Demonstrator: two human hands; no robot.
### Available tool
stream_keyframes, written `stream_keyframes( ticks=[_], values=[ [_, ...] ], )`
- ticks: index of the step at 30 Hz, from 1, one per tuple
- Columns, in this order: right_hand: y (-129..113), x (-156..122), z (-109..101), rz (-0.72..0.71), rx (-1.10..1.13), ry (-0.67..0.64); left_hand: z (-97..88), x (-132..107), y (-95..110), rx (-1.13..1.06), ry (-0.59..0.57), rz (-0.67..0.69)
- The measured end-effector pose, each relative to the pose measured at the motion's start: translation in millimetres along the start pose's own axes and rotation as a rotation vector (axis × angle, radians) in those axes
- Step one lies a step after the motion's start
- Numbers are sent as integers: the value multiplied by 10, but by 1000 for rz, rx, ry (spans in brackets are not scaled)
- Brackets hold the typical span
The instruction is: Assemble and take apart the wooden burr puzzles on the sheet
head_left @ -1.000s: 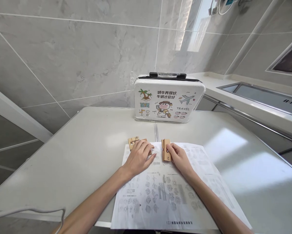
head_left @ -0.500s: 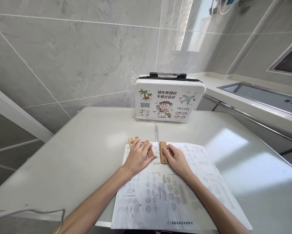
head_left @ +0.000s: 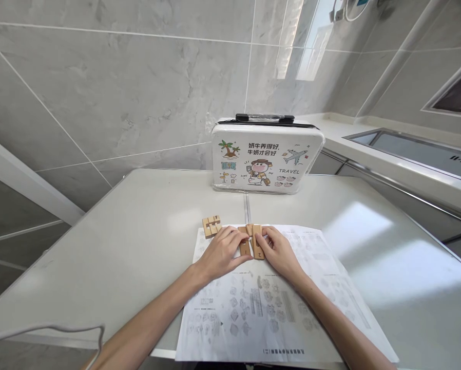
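My left hand (head_left: 225, 250) grips a notched wooden puzzle piece marked 1 (head_left: 245, 248), thumb at its near end and fingers over its far side. In my right hand (head_left: 277, 247) is a wooden puzzle piece marked 2 (head_left: 257, 252), held by its right side. The two pieces are side by side, close at the far end with a narrow gap nearer me. Beyond my left fingers lies another wooden puzzle piece (head_left: 212, 226), marked with a numeral that looks like 3. Beneath my hands is a printed paper sheet (head_left: 253, 329) with small diagrams.
A white cartoon-printed case (head_left: 269, 159) with a black handle stands at the back of the white table (head_left: 138, 246). A pale cable (head_left: 45, 331) crosses the lower left. To the right runs a counter with a sink (head_left: 419, 151).
My left hand has moved right, bringing the piece marked 1 up beside the piece marked 2. More of the third piece shows. My right hand has hardly moved.
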State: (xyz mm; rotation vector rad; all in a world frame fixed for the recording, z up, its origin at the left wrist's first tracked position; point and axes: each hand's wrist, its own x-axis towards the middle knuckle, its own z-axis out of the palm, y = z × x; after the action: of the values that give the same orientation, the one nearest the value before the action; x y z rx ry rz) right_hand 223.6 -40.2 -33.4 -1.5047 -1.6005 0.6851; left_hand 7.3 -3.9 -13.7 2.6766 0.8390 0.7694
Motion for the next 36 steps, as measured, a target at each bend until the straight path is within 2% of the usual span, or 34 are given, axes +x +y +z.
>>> stream_keyframes(
  ticks=[8,15,21,26,36],
  values=[
    [-30,-3,-13,8,13,-17,-13,4,18,-5,16,-9],
    [-34,-3,-56,152,99,-34,-67,29,61,11,43,-27],
    [-54,-3,-67,156,175,24,-58,30,53,15,32,10],
    [-42,-12,-63,146,75,58,-45,19,53,22,40,-9],
    [-19,-39,-9,73,-40,11,-70,24,40,-33,33,-25]
  ],
)
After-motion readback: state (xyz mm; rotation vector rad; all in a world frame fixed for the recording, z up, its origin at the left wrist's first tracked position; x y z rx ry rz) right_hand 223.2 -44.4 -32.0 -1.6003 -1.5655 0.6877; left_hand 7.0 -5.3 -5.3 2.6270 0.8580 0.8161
